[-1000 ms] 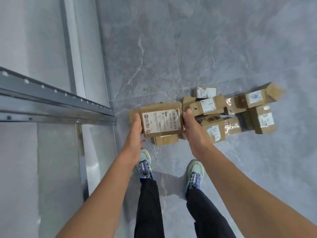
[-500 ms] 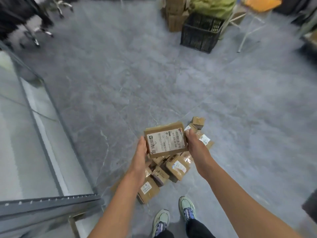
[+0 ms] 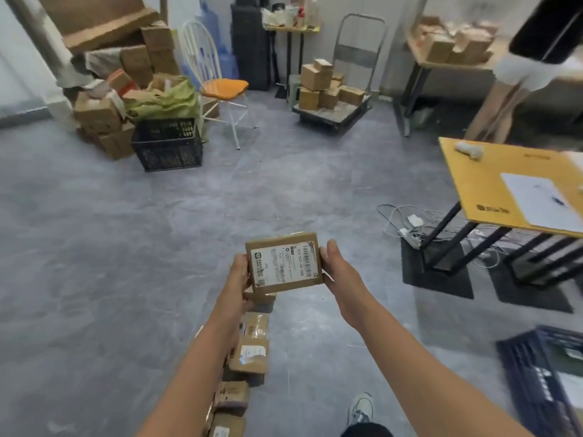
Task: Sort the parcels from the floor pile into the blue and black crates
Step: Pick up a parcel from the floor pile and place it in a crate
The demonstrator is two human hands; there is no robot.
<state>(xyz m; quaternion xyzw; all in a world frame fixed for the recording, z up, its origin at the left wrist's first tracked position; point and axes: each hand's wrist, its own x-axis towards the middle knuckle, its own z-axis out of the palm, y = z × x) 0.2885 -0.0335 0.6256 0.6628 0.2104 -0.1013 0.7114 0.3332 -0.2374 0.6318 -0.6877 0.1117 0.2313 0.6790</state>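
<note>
A flat brown parcel point(image 3: 284, 263) with a white barcode label faces up at chest height. My left hand point(image 3: 238, 274) grips its left edge and my right hand point(image 3: 336, 268) grips its right edge. Below my arms the floor pile of parcels point(image 3: 249, 351) runs down toward my feet. A black crate point(image 3: 167, 143) stands far off at the back left. A blue crate point(image 3: 549, 373) sits on the floor at the lower right, partly cut off by the frame.
A yellow table point(image 3: 492, 184) with papers stands at the right over cables and a power strip point(image 3: 410, 238). A white chair point(image 3: 220, 86), stacked cartons point(image 3: 104, 115), a loaded trolley point(image 3: 331, 96) and a person point(image 3: 511, 74) line the back.
My head has lifted from the floor pile to the room. The held parcel stays between both hands while the pile slides down toward my feet and the crates come into sight.
</note>
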